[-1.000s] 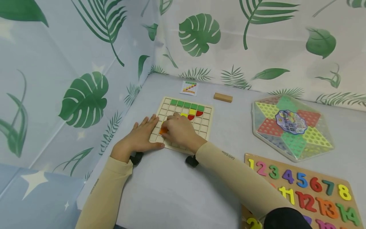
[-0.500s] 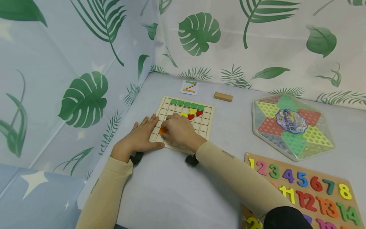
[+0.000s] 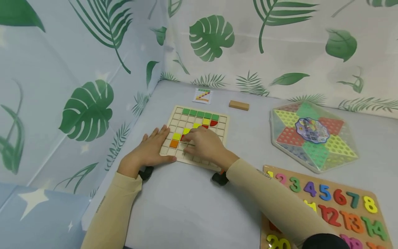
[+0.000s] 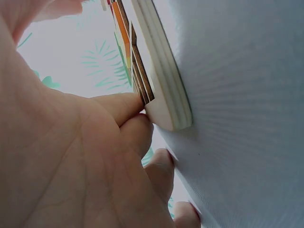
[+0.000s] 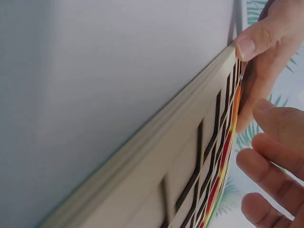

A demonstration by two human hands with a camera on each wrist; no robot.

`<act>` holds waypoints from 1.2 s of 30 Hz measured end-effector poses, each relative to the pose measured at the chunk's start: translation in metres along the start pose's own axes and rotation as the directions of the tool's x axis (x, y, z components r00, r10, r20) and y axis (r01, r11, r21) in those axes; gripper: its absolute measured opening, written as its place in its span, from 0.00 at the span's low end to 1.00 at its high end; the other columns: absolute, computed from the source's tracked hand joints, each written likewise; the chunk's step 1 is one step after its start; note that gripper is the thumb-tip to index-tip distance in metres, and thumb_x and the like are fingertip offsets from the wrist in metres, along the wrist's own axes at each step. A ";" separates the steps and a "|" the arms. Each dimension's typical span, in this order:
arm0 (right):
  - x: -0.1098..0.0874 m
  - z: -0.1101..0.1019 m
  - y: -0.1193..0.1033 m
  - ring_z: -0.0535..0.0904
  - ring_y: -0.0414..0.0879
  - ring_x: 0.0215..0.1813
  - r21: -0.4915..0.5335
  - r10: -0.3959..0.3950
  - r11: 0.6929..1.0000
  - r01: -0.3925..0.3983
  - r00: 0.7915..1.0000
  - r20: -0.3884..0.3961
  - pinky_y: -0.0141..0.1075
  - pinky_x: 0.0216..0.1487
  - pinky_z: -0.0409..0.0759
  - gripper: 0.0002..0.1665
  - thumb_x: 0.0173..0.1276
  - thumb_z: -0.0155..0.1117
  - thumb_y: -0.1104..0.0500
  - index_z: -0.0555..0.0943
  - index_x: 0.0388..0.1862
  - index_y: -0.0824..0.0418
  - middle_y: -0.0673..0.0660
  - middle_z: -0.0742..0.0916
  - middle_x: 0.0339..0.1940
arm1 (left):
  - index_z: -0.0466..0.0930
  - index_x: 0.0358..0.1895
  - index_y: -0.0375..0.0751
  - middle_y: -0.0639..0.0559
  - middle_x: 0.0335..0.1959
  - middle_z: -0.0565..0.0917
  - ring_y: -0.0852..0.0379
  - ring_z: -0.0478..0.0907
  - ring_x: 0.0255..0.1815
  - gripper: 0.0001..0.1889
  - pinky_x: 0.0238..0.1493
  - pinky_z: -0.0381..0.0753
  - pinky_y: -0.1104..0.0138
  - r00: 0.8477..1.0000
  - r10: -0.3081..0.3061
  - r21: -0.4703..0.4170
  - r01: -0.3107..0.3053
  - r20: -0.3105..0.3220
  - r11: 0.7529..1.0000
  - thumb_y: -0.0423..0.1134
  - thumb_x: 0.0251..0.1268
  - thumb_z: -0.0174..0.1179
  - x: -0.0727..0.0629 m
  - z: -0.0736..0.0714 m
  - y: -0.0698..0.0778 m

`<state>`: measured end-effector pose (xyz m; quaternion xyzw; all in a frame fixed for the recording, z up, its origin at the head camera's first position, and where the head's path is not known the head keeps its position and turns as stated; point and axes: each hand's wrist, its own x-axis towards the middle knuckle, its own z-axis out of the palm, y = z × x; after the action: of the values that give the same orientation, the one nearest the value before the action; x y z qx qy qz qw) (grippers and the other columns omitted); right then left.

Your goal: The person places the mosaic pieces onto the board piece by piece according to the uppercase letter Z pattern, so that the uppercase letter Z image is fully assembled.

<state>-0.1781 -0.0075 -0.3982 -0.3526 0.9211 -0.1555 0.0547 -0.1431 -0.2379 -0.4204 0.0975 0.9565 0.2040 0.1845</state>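
Note:
A wooden grid board (image 3: 221,132) lies on the table with coloured pieces in its cells. Green squares (image 3: 200,114) form a row along the far side, and yellow squares (image 3: 176,136) step down diagonally beside red pieces (image 3: 213,123). One orange square (image 3: 173,144) sits in a cell near the left side. My left hand (image 3: 150,149) rests at the board's left edge, fingers spread and thumb at the near corner. Over the middle of the board is my right hand (image 3: 206,144), hiding some cells; in the right wrist view its loosely bent fingers (image 5: 266,164) hold nothing.
Behind the board lie a small pattern card (image 3: 202,95) and a wooden block (image 3: 239,105). To the right is a hexagonal star-patterned game box (image 3: 314,136). A number puzzle board (image 3: 329,200) lies nearer, partly under the right forearm. Leaf-print cloth walls stand behind and left.
My right hand has let go of the orange square, which now lies uncovered in its cell, and has shifted right. More yellow and red pieces show. The left hand stays at the board's edge.

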 end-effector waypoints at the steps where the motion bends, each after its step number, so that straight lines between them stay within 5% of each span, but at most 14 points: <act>1: -0.004 -0.001 0.002 0.85 0.49 0.56 0.003 0.006 1.000 -0.006 1.000 0.006 0.43 0.59 0.84 0.19 0.68 0.74 0.46 0.90 0.55 0.50 0.48 0.92 0.53 | 0.39 0.86 0.43 0.46 0.89 0.39 0.38 0.34 0.89 0.60 0.83 0.38 0.32 1.000 -0.005 -0.001 0.005 -0.001 1.000 0.67 0.62 0.66 -0.001 0.001 -0.001; 9: -0.042 -0.010 0.022 0.80 0.47 0.49 0.026 0.049 0.998 -0.048 0.999 -0.010 0.40 0.47 0.81 0.18 0.66 0.76 0.47 0.92 0.53 0.50 0.47 0.93 0.51 | 0.39 0.86 0.43 0.45 0.89 0.39 0.36 0.35 0.89 0.59 0.82 0.38 0.31 1.000 -0.020 -0.017 0.020 -0.014 1.000 0.65 0.63 0.66 -0.003 0.005 -0.006; 18: -0.080 -0.021 0.042 0.83 0.48 0.49 -0.034 0.052 0.998 -0.052 0.999 -0.003 0.43 0.52 0.82 0.18 0.65 0.77 0.49 0.91 0.52 0.52 0.50 0.93 0.52 | 0.39 0.86 0.42 0.45 0.89 0.39 0.35 0.35 0.89 0.59 0.82 0.37 0.30 1.000 -0.016 -0.020 0.015 -0.018 1.000 0.63 0.63 0.66 -0.004 -0.001 -0.006; 25: -0.109 -0.025 0.063 0.79 0.45 0.41 -0.059 0.064 0.996 -0.064 0.998 -0.010 0.37 0.40 0.78 0.18 0.62 0.79 0.49 0.92 0.50 0.52 0.49 0.94 0.48 | 0.39 0.86 0.42 0.45 0.89 0.39 0.35 0.35 0.89 0.59 0.81 0.38 0.30 1.000 -0.008 -0.015 0.007 -0.017 1.000 0.63 0.63 0.66 -0.001 0.000 -0.001; 36: -0.155 -0.029 0.084 0.83 0.47 0.45 -0.090 0.074 0.993 -0.078 0.996 -0.045 0.45 0.47 0.83 0.21 0.57 0.83 0.51 0.92 0.50 0.52 0.48 0.93 0.47 | 0.40 0.86 0.42 0.44 0.89 0.39 0.35 0.35 0.89 0.59 0.82 0.37 0.30 1.000 -0.001 -0.012 0.001 -0.006 1.000 0.63 0.63 0.66 0.002 0.002 0.003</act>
<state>-0.1218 0.1616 -0.3996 -0.3160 0.9411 -0.1179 0.0253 -0.1436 -0.2338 -0.4214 0.0953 0.9557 0.2101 0.1826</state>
